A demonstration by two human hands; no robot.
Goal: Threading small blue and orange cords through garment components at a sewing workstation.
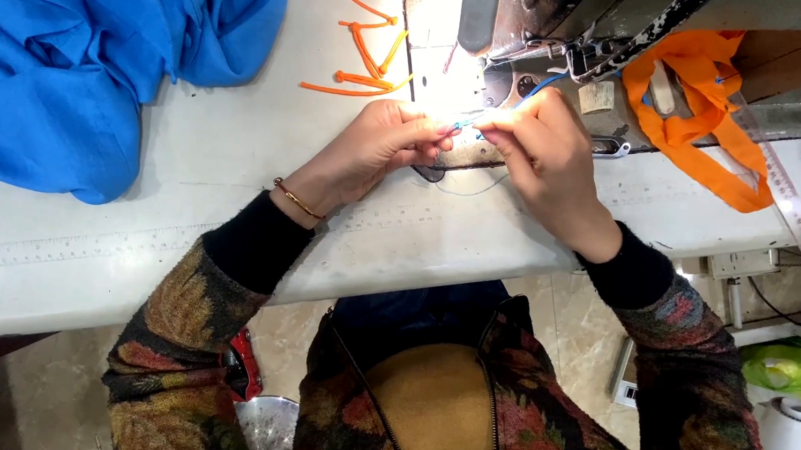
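Observation:
My left hand [380, 146] and my right hand [545, 151] meet in front of a grey sewing machine [565, 20], fingertips pinched together on a small blue piece of cord or thread [461, 124] under the machine's bright lamp. What lies between the fingers is mostly washed out by the glare. A thin gold bracelet [297, 199] circles my left wrist. Both sleeves are dark with a floral pattern.
A big heap of blue cloth [84, 52] covers the white table [184, 229] at the left. Several orange cord loops [367, 58] lie behind my left hand. Orange fabric strips [699, 124] hang off the machine at right, beside a clear ruler [788, 191].

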